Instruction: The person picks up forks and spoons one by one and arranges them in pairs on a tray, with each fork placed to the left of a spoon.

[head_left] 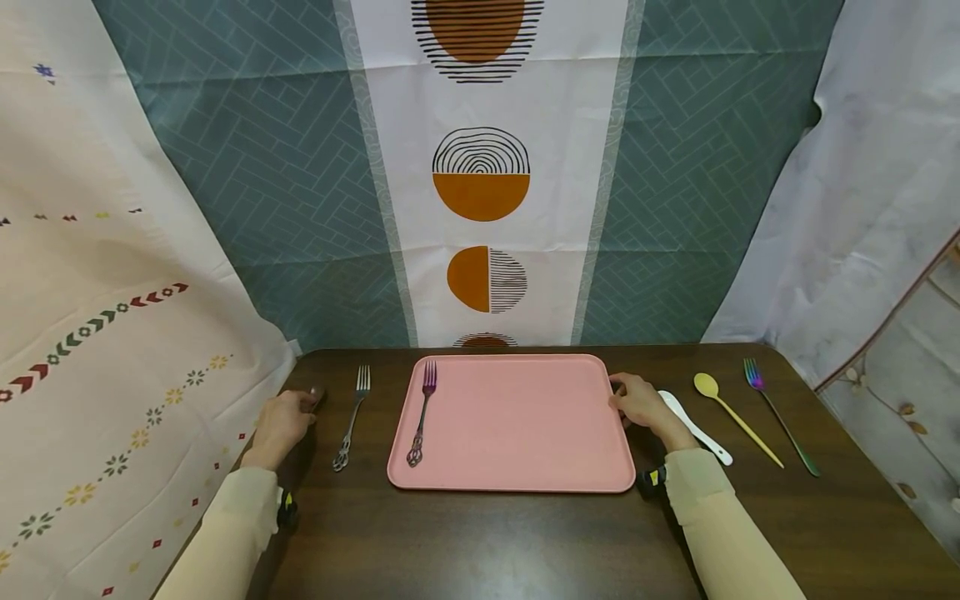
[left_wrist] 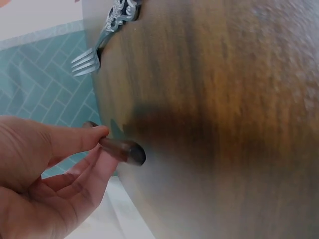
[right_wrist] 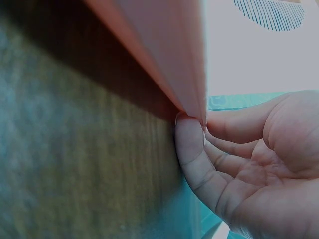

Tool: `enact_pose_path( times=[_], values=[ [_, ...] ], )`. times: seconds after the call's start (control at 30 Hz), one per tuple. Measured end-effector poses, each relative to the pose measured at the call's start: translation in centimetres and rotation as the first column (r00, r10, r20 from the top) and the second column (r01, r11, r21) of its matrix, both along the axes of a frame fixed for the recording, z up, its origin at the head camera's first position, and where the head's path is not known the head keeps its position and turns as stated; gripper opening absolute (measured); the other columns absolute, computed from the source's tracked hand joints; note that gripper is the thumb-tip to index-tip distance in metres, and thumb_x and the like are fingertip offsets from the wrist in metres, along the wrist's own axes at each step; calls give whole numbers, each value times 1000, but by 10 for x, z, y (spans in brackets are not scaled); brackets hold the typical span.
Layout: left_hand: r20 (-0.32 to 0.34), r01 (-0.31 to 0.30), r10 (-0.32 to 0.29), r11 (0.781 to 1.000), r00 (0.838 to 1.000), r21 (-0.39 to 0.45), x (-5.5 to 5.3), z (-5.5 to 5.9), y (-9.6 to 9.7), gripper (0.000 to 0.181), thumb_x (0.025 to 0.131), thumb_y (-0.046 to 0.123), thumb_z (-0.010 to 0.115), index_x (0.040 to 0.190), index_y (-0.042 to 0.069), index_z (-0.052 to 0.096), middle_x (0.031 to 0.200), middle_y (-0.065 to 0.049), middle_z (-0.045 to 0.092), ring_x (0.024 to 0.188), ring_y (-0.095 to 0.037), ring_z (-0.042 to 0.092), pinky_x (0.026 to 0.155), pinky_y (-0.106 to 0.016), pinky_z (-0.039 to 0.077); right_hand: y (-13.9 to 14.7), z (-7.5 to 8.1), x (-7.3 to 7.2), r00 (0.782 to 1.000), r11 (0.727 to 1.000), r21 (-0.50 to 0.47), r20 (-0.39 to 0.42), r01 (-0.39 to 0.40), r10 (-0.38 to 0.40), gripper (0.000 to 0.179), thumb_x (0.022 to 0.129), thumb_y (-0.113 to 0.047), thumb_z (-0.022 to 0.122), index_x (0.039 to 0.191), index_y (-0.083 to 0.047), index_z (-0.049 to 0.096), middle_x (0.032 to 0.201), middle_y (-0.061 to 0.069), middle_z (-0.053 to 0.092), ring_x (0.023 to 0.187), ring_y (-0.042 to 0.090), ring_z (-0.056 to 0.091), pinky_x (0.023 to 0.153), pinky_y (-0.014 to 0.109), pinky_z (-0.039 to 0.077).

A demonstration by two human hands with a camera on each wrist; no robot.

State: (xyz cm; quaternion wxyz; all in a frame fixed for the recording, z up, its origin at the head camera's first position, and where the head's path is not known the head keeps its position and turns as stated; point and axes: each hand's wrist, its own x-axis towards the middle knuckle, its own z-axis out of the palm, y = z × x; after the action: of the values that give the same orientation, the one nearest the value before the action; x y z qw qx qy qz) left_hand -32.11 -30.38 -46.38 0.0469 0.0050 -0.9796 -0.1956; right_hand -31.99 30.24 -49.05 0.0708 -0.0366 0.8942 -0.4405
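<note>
At the table's left side my left hand [head_left: 283, 422] pinches a small brown wooden-looking piece [left_wrist: 121, 150] with a dark rounded end between thumb and fingers; I cannot tell its kind. Right of that hand lies a silver fork [head_left: 351, 421] with an ornate handle. My right hand [head_left: 643, 406] grips the right rim of a pink rectangular tray [head_left: 517, 425]; in the right wrist view, fingertips [right_wrist: 190, 134] hold the tray's edge close over the wood. Another ornate fork [head_left: 423, 417], with purplish tines, lies on the tray's left part.
Right of the tray lie a white spoon [head_left: 697, 429], partly behind the right hand, a yellow spoon [head_left: 735, 417] and a rainbow-coloured fork [head_left: 780, 417]. All rest on the dark wooden table [head_left: 480, 542]. Patterned cloths [head_left: 300, 167] hang behind and beside the table.
</note>
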Motion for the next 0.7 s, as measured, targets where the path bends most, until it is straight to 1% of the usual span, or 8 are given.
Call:
enact_pose_path(
  times=[0.2, 0.37, 0.47, 0.6, 0.7],
  values=[
    [-32, 13, -13, 1000, 999, 0, -1, 1, 4, 33, 89, 1, 72, 120, -8, 71, 120, -31, 68, 108, -54, 62, 85, -60, 52, 0, -1, -1, 1000, 1000, 1, -1, 1, -1, 53, 98, 2, 54, 145, 20, 38, 89, 18, 60, 65, 19, 66, 58, 37, 60],
    [-50, 46, -46, 999, 998, -2, -1, 3, 10, 32, 88, 1, 74, 119, -9, 72, 115, -29, 71, 104, -51, 64, 85, -59, 52, 0, -3, -1, 1000, 1000, -5, 1, 3, -3, 54, 97, 3, 53, 146, 19, 38, 90, 19, 61, 64, 20, 67, 59, 37, 60],
    [-41, 55, -55, 998, 998, -3, -3, 4, 12, 33, 89, 2, 75, 120, -9, 71, 109, -28, 72, 98, -48, 66, 81, -57, 54, 0, -4, -1, 1000, 1000, -8, 5, 6, -6, 54, 97, 3, 53, 146, 19, 38, 90, 18, 61, 63, 20, 67, 59, 38, 60],
    [-34, 46, -45, 999, 998, 6, -5, 4, 15, 34, 90, 2, 75, 122, -8, 71, 102, -24, 74, 92, -44, 68, 77, -55, 54, 1, -2, 0, 1000, 1000, -14, 6, 3, -3, 54, 97, 3, 53, 146, 19, 38, 90, 19, 61, 63, 21, 67, 59, 38, 60],
    [-39, 49, -48, 999, 998, 18, -5, 5, 17, 33, 91, 2, 74, 122, -9, 70, 101, -24, 74, 90, -42, 69, 76, -55, 55, 1, 0, 0, 1000, 1000, -11, 3, -4, 4, 54, 97, 3, 53, 146, 19, 38, 91, 20, 61, 64, 21, 68, 59, 39, 60]
  ],
)
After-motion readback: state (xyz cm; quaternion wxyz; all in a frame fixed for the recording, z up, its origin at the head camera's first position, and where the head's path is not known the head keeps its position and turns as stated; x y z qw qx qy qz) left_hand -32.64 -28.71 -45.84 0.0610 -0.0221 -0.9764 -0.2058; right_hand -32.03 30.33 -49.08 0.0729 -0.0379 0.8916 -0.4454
